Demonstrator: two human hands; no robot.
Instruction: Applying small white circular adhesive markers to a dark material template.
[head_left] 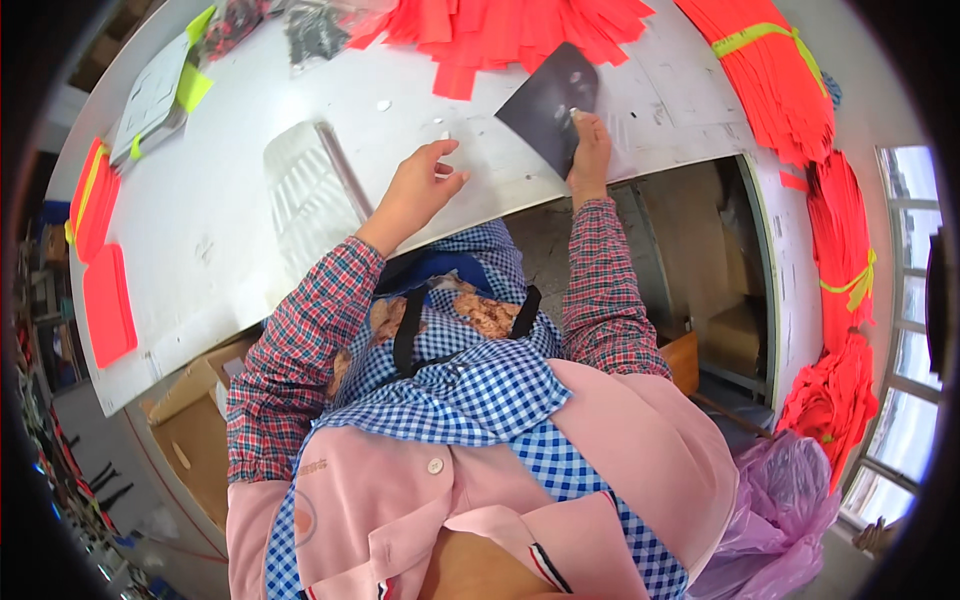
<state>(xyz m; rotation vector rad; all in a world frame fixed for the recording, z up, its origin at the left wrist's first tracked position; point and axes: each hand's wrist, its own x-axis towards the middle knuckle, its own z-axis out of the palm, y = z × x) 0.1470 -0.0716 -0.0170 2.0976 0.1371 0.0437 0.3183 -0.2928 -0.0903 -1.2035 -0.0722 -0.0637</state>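
Note:
My right hand [591, 152] grips the lower right edge of a flat dark grey piece [548, 108] with pale shiny marks. Its thumb lies on the upper face, and the piece is tilted over the white table [215, 215]. Whether it is a sheet or a pouch, I cannot tell. My left hand [418, 192] hovers over the table's near part with thumb and fingers apart, holding nothing. Just left of that hand lies a stack of clear plastic bags [308, 180]. Small white scraps [384, 105] are scattered beyond it.
A pile of orange-red strips [500, 35] covers the far middle. Yellow-tied bundles of orange-red strips [775, 85] line the right edge. At left are papers with lime tabs [150, 105] and orange-red pieces [108, 305]. A cardboard box [190, 430] and a purple plastic bag [780, 510] sit lower down.

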